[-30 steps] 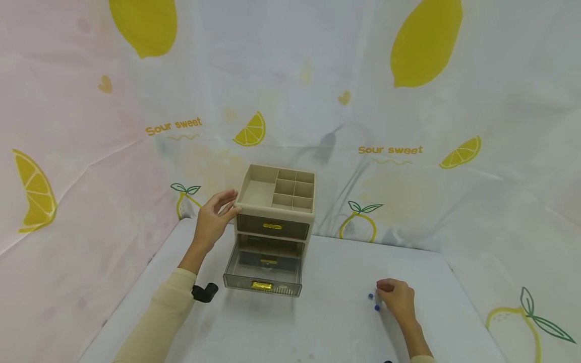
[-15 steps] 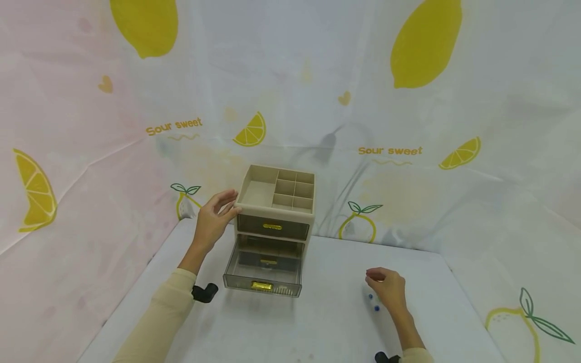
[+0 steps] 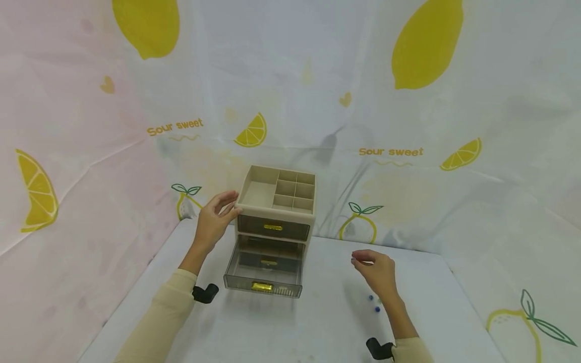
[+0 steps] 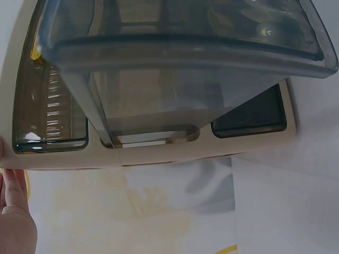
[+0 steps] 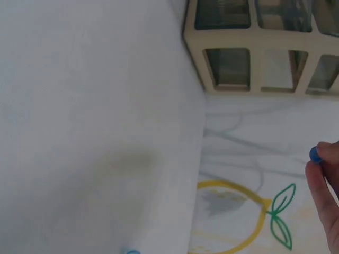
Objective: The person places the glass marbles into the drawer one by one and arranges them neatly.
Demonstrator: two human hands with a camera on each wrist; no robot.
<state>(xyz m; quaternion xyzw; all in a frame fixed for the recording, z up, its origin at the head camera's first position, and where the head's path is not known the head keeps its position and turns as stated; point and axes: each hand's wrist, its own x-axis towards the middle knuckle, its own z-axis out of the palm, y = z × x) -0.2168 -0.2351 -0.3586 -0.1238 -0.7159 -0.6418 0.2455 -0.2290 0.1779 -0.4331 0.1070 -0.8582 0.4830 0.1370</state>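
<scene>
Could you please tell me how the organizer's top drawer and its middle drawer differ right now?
The top drawer is shut, while the middle drawer is pulled out. The top drawer sits higher; the middle drawer is below it. Both are smoky, see-through and have gold handles.

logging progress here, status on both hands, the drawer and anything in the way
Left hand touching upper left of organizer. Right hand pinching blue ball above table. Middle drawer open, nothing seen blocking it.

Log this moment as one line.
left hand: touching organizer; right hand: pinching blue bead; middle drawer: pulled out; other blue beads: on table
</scene>
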